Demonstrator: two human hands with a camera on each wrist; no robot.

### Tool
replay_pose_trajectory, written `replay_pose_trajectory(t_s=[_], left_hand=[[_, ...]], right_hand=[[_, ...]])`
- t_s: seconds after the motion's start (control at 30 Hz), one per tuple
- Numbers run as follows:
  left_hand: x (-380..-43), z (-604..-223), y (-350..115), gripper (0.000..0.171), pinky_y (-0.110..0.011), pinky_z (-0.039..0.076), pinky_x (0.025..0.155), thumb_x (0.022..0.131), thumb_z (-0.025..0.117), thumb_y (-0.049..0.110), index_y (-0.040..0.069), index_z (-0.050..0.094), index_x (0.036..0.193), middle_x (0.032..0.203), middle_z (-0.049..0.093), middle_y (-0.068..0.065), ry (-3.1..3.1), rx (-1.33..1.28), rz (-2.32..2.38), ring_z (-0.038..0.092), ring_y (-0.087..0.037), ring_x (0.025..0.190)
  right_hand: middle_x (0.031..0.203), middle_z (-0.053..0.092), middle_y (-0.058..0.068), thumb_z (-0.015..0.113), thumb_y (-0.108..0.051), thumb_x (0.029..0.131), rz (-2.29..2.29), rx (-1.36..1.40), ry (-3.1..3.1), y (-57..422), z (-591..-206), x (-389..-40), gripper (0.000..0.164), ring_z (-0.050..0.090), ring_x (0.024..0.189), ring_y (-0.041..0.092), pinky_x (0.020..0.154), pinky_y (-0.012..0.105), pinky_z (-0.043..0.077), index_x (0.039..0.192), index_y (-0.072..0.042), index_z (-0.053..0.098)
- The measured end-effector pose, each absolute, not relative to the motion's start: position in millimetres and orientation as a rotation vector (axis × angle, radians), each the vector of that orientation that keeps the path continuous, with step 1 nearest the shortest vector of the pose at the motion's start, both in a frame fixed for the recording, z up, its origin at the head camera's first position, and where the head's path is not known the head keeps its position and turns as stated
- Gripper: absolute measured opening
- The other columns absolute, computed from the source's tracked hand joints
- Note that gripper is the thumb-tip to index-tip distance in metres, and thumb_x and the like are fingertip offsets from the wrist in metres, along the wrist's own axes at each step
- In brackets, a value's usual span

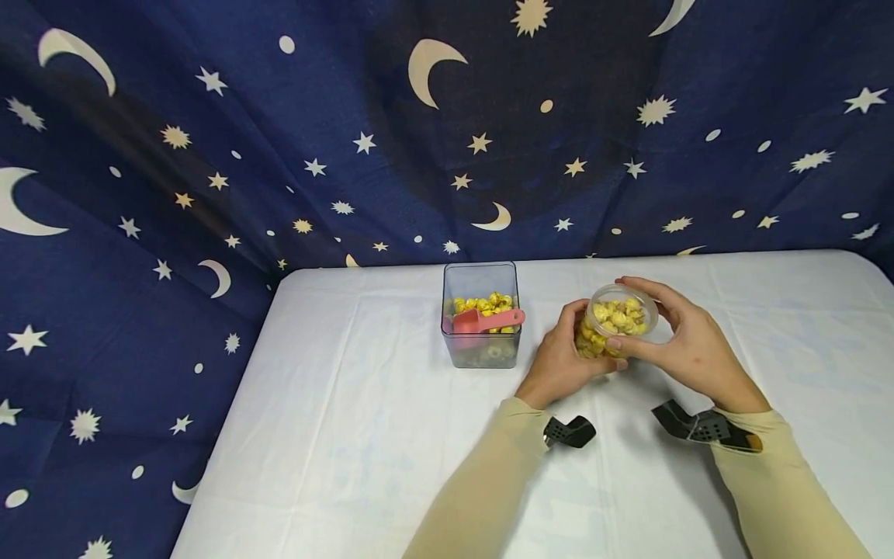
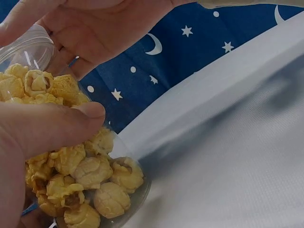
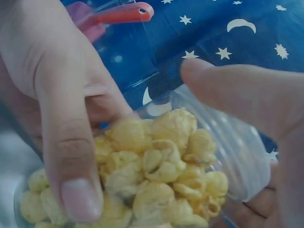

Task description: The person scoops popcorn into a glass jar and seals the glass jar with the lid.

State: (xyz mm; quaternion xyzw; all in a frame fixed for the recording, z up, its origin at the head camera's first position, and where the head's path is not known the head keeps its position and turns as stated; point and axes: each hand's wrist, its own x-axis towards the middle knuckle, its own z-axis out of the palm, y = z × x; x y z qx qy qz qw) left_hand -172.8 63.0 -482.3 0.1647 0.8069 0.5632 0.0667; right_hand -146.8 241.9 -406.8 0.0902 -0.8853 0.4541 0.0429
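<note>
A clear round plastic jar (image 1: 592,341) full of yellow popcorn (image 3: 156,175) is tilted between both hands above the white table. My left hand (image 1: 564,359) grips the jar's body, its thumb (image 2: 57,128) lying across the side. Around the mouth end, my right hand (image 1: 687,345) holds the translucent ring (image 3: 242,147) with thumb and fingers spread about it. Whether that ring is a lid or the jar's own rim, I cannot tell. In the left wrist view, the right hand's palm and fingers are beyond the jar mouth.
Left of the hands stands a clear grey square container (image 1: 482,276) with popcorn in it. A pink scoop (image 1: 492,319) lies on that popcorn, its handle over the container's right edge. Behind the white table (image 1: 363,435) hangs a dark blue cloth (image 1: 335,93) with moons and stars.
</note>
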Motion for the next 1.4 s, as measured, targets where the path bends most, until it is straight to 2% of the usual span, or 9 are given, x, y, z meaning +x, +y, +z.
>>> replay_pose_trajectory(t_s=[0.13,0.23,0.4,0.7,0.87,1.1,1.17,1.27,1.4], left_hand=[[-173,-483,63,0.088,-0.023,0.041,0.104,0.076,0.09,0.035,0.032,0.038,0.147,0.135,0.057,0.014,2.444,0.509,1.701,0.051,0.001,0.12],[-173,-482,64,0.088,-0.023,0.041,0.103,0.076,0.089,0.034,0.03,0.038,0.148,0.134,0.057,0.013,2.446,0.517,1.699,0.052,0.001,0.12],[-173,-480,66,0.087,-0.023,0.041,0.104,0.078,0.088,0.035,0.028,0.038,0.148,0.136,0.057,0.012,2.451,0.523,1.684,0.051,0.0,0.122],[-173,-481,66,0.085,-0.023,0.042,0.102,0.078,0.089,0.034,0.027,0.039,0.146,0.135,0.059,0.009,2.465,0.533,1.705,0.052,0.0,0.12],[-172,-481,66,0.083,-0.022,0.042,0.102,0.078,0.089,0.035,0.028,0.04,0.145,0.134,0.059,0.009,2.471,0.534,1.711,0.053,-0.001,0.12],[-172,-481,63,0.082,-0.02,0.043,0.1,0.078,0.089,0.032,0.027,0.042,0.144,0.133,0.06,0.008,2.48,0.548,1.707,0.055,0.0,0.117],[-172,-482,62,0.082,-0.02,0.043,0.099,0.078,0.089,0.031,0.027,0.042,0.144,0.132,0.061,0.008,2.476,0.554,1.709,0.055,0.0,0.116],[-173,-483,62,0.083,-0.02,0.044,0.098,0.077,0.089,0.032,0.028,0.041,0.144,0.131,0.06,0.011,2.466,0.555,1.709,0.055,0.001,0.115],[-173,-482,63,0.084,-0.021,0.043,0.098,0.076,0.09,0.034,0.031,0.041,0.144,0.13,0.059,0.014,2.453,0.536,1.704,0.054,0.001,0.115]], right_hand=[[0.148,0.051,0.007,0.088,-0.026,0.079,1.361,0.271,-2.71,242,-407,-148,0.079,0.042,0.138,0.031,0.113,0.058,0.03,0.149,-0.029,0.05],[0.147,0.052,0.01,0.089,-0.028,0.079,1.312,0.261,-2.715,241,-405,-147,0.079,0.045,0.134,0.039,0.105,0.065,0.034,0.148,-0.026,0.052],[0.144,0.055,0.015,0.089,-0.032,0.077,1.226,0.212,-2.706,237,-401,-145,0.077,0.049,0.127,0.047,0.095,0.067,0.039,0.145,-0.018,0.056],[0.129,0.062,0.027,0.09,-0.035,0.074,0.998,0.071,-2.645,220,-399,-138,0.076,0.061,0.103,0.045,0.073,0.048,0.042,0.137,-0.003,0.061],[0.122,0.065,0.029,0.089,-0.036,0.071,0.927,0.002,-2.58,209,-402,-134,0.076,0.063,0.098,0.05,0.071,0.055,0.045,0.133,-0.001,0.063],[0.101,0.07,0.031,0.091,-0.038,0.064,0.799,-0.009,-2.442,199,-409,-132,0.077,0.063,0.07,0.051,0.053,0.055,0.041,0.123,0.004,0.068],[0.102,0.07,0.032,0.092,-0.039,0.063,0.798,-0.003,-2.442,199,-409,-132,0.079,0.063,0.073,0.052,0.055,0.057,0.043,0.124,0.005,0.067],[0.111,0.067,0.033,0.093,-0.041,0.064,0.854,0.016,-2.514,205,-406,-133,0.085,0.063,0.09,0.052,0.068,0.061,0.046,0.128,0.005,0.063],[0.13,0.06,0.026,0.093,-0.04,0.069,1.038,0.077,-2.638,221,-404,-139,0.093,0.055,0.115,0.049,0.087,0.063,0.042,0.144,-0.004,0.052]])
